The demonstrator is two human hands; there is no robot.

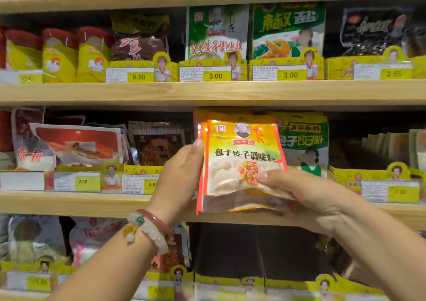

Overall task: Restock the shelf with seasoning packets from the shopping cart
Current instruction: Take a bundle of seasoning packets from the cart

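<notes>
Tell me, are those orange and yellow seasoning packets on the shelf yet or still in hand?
In hand. The orange and yellow seasoning packets are gripped by the left hand and right hand, upright before the middle wooden shelf.

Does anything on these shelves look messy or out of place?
Yes. On the middle shelf, left, the red-and-white packets lie tilted and slumped across one another, while other rows stand upright. The orange packets are off the shelf, held in both hands.

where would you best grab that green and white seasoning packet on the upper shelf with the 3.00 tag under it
Pinch the top edge of the flat green and white seasoning packet, coming from the front and slightly above. It stands upright facing outward, its lower part tucked behind the yellow cardboard price strip, so only the upper part is free. A green chilli-salt packet stands close on its right, leaving little side access.
</notes>
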